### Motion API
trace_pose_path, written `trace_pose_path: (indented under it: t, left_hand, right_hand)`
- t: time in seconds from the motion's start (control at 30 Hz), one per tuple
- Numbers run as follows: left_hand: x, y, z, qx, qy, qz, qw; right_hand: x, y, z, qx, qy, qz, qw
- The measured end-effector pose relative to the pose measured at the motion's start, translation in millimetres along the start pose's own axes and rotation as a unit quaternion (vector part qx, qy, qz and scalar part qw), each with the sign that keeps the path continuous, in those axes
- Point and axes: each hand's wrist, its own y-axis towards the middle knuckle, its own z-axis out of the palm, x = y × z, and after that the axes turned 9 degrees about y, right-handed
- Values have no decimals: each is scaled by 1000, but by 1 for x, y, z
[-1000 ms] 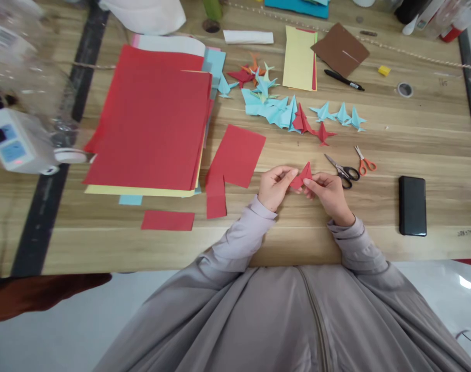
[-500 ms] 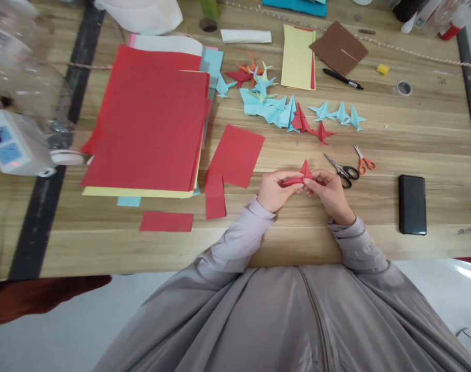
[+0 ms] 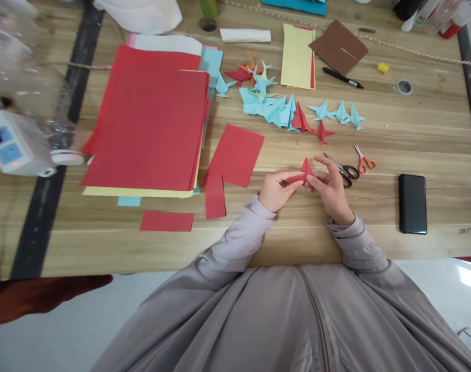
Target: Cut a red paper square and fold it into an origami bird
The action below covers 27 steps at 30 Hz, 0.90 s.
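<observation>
A small folded red paper piece [image 3: 306,166], its pointed tip upward, is held between both hands above the table. My left hand [image 3: 276,190] pinches its left side, fingers lying along the fold. My right hand [image 3: 330,190] grips the lower right of it with thumb and fingertips, the index finger raised away. Partly behind the right hand lie black-handled scissors [image 3: 348,173], with orange-handled scissors [image 3: 364,163] beside them. Farther back lie folded red [image 3: 324,133] and light-blue paper figures [image 3: 272,109], several in all.
On the left is a stack of red sheets [image 3: 150,129]. Cut red pieces [image 3: 237,155] lie between it and my hands. A black phone-like slab [image 3: 412,204] is at the right. Behind are yellow paper strips [image 3: 297,57], a brown square [image 3: 339,47] and a black pen [image 3: 343,78].
My right index finger has lifted off the red paper and extended outward. The paper's right wing no longer shows beside the right hand. The left hand has barely moved.
</observation>
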Motion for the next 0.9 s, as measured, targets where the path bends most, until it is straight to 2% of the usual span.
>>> trace_pose_path:
  t: [0.13,0.27,0.4,0.5,0.63,0.77,0.9]
  left_hand:
    - [0,1,-1,-35,5,-25,999]
    - [0,0,-2,-56,8,-41,998]
    - [-3,-1,-2,-36,-48,-81,995]
    - [-6,-1,-2,-19,-82,-99,992]
    - [-8,1,-3,-30,-93,-85,992]
    - [-7,3,-5,-43,-81,-54,994]
    - [-4,3,-6,-30,-107,-64,992]
  right_hand:
    - [-3,0,-1,18,-46,-46,998]
    - [-3,0,-2,18,-80,-33,996]
    - [1,-2,-2,37,-55,-14,998]
    - [3,-3,-1,27,-53,-10,998]
    - [2,-2,-2,-12,-70,-39,997]
    - [1,-1,-4,23,-35,-16,999]
    - [1,-1,-4,37,-12,10,999]
